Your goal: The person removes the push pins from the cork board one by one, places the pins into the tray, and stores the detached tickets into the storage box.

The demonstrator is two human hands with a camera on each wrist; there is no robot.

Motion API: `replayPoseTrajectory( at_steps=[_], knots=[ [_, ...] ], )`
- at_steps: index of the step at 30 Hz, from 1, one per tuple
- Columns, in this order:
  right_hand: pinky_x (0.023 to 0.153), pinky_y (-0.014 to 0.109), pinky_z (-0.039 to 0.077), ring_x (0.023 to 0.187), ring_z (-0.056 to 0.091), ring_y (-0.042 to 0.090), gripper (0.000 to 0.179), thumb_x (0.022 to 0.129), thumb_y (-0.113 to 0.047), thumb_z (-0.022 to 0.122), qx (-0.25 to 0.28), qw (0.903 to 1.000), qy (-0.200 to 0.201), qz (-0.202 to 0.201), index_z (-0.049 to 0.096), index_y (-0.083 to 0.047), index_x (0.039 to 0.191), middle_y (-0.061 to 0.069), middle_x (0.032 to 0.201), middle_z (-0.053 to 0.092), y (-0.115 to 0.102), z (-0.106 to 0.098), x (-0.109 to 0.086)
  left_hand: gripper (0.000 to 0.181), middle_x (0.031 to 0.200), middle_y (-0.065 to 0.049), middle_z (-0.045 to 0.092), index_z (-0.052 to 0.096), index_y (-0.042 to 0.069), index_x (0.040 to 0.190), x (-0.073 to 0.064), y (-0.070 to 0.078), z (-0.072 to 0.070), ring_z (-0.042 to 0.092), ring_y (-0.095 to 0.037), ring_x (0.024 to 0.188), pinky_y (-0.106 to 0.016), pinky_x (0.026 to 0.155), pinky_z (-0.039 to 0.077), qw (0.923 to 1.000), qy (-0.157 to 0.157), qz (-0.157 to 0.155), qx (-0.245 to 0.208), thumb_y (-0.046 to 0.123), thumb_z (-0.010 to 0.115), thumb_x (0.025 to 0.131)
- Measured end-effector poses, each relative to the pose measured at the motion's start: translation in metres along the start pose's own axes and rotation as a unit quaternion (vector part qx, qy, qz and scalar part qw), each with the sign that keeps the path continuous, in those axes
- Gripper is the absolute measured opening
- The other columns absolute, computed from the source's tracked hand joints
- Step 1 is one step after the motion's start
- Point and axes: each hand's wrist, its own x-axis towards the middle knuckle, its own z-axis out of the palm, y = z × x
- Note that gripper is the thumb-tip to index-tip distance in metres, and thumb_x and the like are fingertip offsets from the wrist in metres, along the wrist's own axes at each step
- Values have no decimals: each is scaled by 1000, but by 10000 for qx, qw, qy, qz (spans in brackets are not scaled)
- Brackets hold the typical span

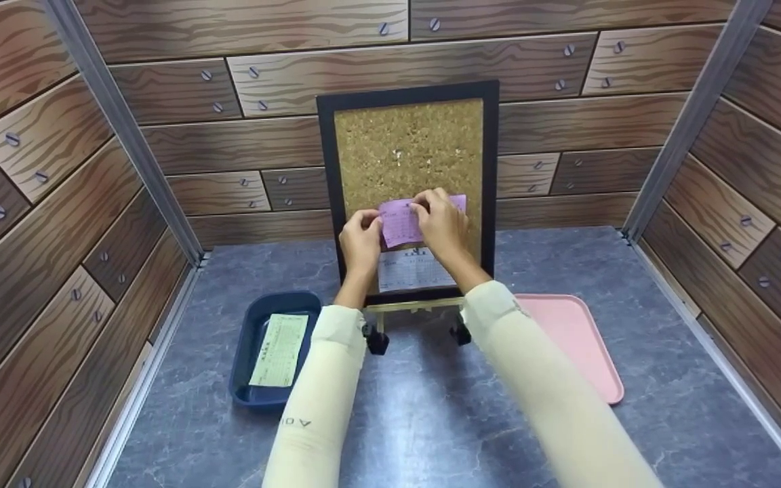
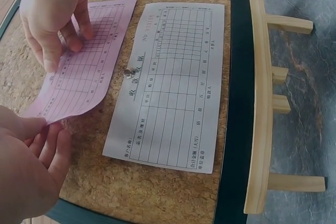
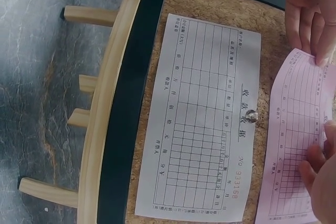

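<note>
A pink printed receipt slip (image 1: 401, 224) lies over the lower part of a black-framed corkboard (image 1: 404, 132), its lower edge curling off the cork. My left hand (image 1: 361, 245) pinches the slip's left edge between thumb and fingers. With curled fingers my right hand (image 1: 443, 227) holds the slip near its top middle; what lies under those fingertips is hidden. Just below, a white receipt slip (image 2: 173, 93) hangs on the board, with a clear push pin (image 3: 252, 116) at its top middle.
The corkboard leans on a small wooden easel (image 2: 257, 103) with black feet. A blue tray (image 1: 241, 359) holding a green slip (image 1: 280, 349) sits at the left. To the right lies a pink tray (image 1: 577, 332), partly behind my right sleeve. Wood-patterned walls (image 1: 248, 146) enclose the table.
</note>
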Motion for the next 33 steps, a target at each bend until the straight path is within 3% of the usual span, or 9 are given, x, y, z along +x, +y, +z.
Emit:
replayPoseTrajectory(
  at_steps=[5, 8, 13, 17, 27, 33],
  knots=[
    [78, 43, 51, 90, 67, 22, 15, 94, -27, 70, 487, 9985, -40, -260, 72, -13, 100, 2, 99, 72, -3, -4, -4, 10, 89, -11, 74, 75, 1, 97, -4, 1, -5, 64, -17, 78, -25, 72, 50, 9993, -110, 15, -366, 3, 69, 90],
    [76, 38, 52, 84, 67, 22, 14, 94, -20, 71, 996, 9938, -52, -492, 72, -8, 99, 7, 93, 73, -4, -9, -8, 10, 89, -10, 73, 74, 0, 98, -7, 0, -10, 63, -13, 77, -23, 69, 52, 9969, -222, -140, -743, 2, 68, 91],
    [71, 31, 53, 78, 66, 21, 10, 92, -9, 72, 1628, 9819, 10, -971, 71, -1, 98, 10, 89, 73, -3, -19, -15, 10, 84, -9, 68, 71, -5, 101, -13, -3, -19, 62, -13, 70, -28, 63, 59, 9843, -454, -474, -1637, -2, 65, 92],
    [71, 25, 53, 77, 66, 21, 13, 92, -5, 71, 1815, 9759, 74, -1212, 73, 1, 103, 11, 90, 73, 1, -30, -20, 11, 82, -7, 66, 69, -8, 101, -17, -4, -28, 62, -14, 69, -30, 64, 60, 9780, -459, -536, -1961, -4, 64, 92],
    [68, 13, 49, 74, 60, 11, 12, 90, 0, 71, 2516, 9619, 207, -1053, 75, 3, 102, 15, 89, 72, 19, -57, -36, 13, 84, -7, 68, 69, -7, 104, -30, -2, -54, 64, -13, 73, -34, 72, 60, 9756, -364, -621, -2072, -3, 65, 92],
    [64, 15, 53, 69, 65, 25, 15, 90, 3, 71, 2765, 9576, 264, -760, 73, 7, 104, 20, 89, 71, 38, -76, -47, 13, 84, -7, 68, 68, -9, 104, -40, -5, -73, 64, -15, 73, -25, 67, 58, 9755, -311, -535, -2112, -4, 65, 92]
  ],
)
